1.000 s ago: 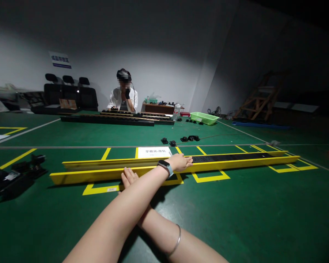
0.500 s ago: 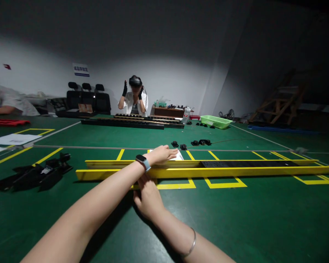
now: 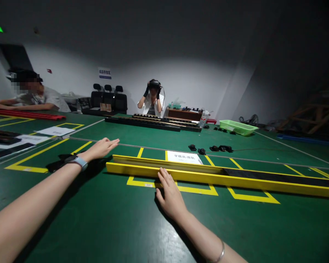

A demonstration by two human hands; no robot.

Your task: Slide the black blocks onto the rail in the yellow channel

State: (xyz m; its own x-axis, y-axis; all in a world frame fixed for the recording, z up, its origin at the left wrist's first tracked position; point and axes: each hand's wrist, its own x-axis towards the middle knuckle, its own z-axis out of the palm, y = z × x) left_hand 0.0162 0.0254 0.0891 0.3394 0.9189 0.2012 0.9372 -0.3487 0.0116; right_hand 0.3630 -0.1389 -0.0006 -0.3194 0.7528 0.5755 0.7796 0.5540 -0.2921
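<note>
A long yellow channel rail (image 3: pixel 142 171) lies across the green table, with a dark strip (image 3: pixel 263 179) inside its right part. My left hand (image 3: pixel 102 148), a watch on its wrist, is stretched out just beyond the rail's left end, palm down, holding nothing. Its fingers are straight and apart from the rail. On the near side, the fingertips of my right hand (image 3: pixel 170 195) rest against the rail's front wall, fingers extended. Behind the rail lies a white printed label (image 3: pixel 183 157). Black items (image 3: pixel 55 164) on the table are partly hidden under my left forearm.
Small black parts (image 3: pixel 201 151) sit behind the rail. Farther back are dark rails (image 3: pixel 153 124), a bottle (image 3: pixel 204 118) and a light green basket (image 3: pixel 238 128). One person (image 3: pixel 153 98) sits opposite; another (image 3: pixel 41 95) leans over red rails (image 3: pixel 27 114) at left.
My left hand has moved left, from above the rail to past its left end. My right hand now shows its fingers on the front wall. The view has turned left.
</note>
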